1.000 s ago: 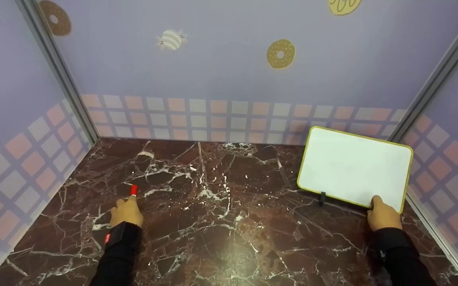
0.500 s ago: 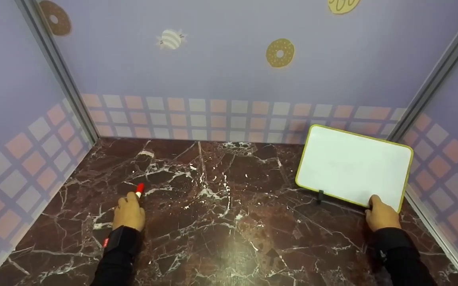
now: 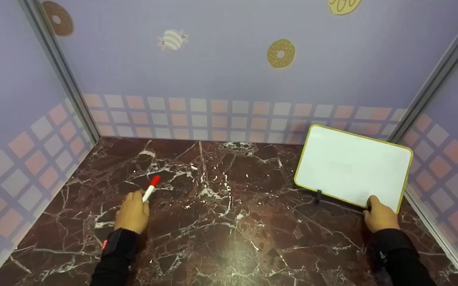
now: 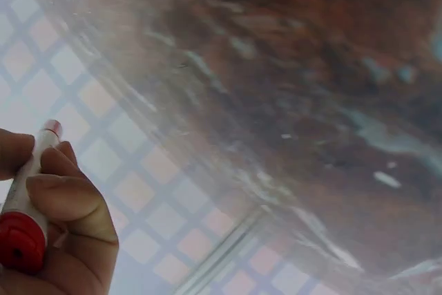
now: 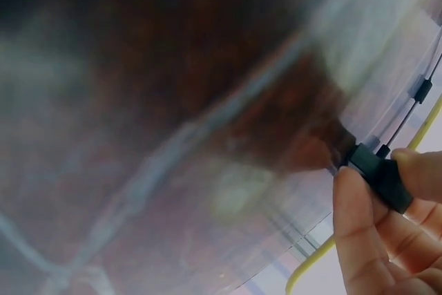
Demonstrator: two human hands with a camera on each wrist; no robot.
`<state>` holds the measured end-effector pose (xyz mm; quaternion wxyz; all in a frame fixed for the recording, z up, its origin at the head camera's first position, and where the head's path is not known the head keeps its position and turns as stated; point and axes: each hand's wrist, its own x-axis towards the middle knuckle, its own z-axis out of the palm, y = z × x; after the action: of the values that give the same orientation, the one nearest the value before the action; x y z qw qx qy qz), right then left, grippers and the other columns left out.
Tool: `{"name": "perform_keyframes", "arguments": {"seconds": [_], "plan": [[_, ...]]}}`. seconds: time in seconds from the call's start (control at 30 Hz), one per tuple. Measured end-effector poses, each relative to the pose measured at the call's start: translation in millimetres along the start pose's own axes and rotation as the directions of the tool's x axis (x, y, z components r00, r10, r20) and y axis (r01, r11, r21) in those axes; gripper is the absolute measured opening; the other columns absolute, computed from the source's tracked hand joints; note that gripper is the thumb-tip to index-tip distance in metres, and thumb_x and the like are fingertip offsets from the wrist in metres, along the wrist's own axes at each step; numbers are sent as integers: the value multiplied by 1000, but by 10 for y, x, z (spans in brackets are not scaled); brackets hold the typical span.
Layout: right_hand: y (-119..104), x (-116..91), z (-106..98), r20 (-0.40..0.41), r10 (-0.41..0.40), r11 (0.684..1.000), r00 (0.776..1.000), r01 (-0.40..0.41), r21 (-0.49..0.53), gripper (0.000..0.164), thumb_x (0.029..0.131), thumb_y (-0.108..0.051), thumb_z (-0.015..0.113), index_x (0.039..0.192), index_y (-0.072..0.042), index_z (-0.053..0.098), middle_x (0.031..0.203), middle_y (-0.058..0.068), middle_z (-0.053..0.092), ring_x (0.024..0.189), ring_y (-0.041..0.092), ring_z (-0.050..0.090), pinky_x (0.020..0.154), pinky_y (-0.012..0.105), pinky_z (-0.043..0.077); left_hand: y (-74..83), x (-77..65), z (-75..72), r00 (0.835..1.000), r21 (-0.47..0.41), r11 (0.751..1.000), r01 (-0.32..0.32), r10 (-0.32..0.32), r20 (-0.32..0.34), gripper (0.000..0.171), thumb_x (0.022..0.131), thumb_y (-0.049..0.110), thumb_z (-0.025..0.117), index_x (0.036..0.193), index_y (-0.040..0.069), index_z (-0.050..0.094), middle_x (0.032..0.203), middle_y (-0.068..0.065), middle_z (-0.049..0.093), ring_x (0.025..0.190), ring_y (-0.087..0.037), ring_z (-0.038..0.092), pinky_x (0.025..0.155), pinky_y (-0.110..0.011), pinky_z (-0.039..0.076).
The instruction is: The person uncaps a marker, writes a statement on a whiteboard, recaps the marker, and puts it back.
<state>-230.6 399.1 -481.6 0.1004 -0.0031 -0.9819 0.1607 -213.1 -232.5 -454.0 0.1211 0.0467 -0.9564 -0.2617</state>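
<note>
In the head view my left hand (image 3: pixel 132 213) holds a white marker with a red cap (image 3: pixel 149 191), its capped end pointing away and to the right. The left wrist view shows fingers and thumb curled round the marker's white barrel (image 4: pixel 27 183), with its red end (image 4: pixel 21 243) toward the camera. At the right, my right hand (image 3: pixel 381 216) grips the lower right edge of a yellow-framed whiteboard (image 3: pixel 352 167), thumb on its white face. From the right wrist, I see thumb and fingers pinching a black foot (image 5: pixel 378 176) at the board's edge. A second black foot (image 3: pixel 318 196) juts from the lower edge.
The dark red marbled tabletop (image 3: pixel 221 230) has white veins. A lilac back wall (image 3: pixel 221 71) with a checked band stands behind it, and side walls meet it at grey metal corner posts (image 3: pixel 60 75). The whiteboard leans near the right rear corner.
My left hand has shifted slightly right, and the marker has swung from nearly upright to slanting right, with more of its white barrel showing. The whiteboard and right hand have moved slightly left.
</note>
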Motion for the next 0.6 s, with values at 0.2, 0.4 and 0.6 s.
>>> {"name": "perform_keyframes", "arguments": {"seconds": [0.2,0.4,0.6], "plan": [[-38,2,28,-8,-12,1000,1000,12,9,19,89,-1,59,99,7,44,79,31,60,70,51,59,61,58,46,145,-37,-11,994,-19,994,-111,111,-5,34,96,7,56,126,-7,54,106,-24,59,94,-40,61,83,-54,51],[-117,14,54,-13,-43,999,999,43,14,19,87,0,60,97,6,45,78,30,61,68,49,59,60,57,47,319,-109,4,982,-17,982,-186,185,-19,32,93,8,61,123,-3,58,100,-16,61,88,-33,62,79,-50,53],[-211,20,63,-15,-60,998,998,60,20,19,88,0,61,99,6,47,80,31,63,68,49,60,60,57,47,509,-193,5,959,-35,960,-279,276,-64,28,92,8,63,118,0,60,104,-14,63,88,-30,65,77,-47,56]]}}
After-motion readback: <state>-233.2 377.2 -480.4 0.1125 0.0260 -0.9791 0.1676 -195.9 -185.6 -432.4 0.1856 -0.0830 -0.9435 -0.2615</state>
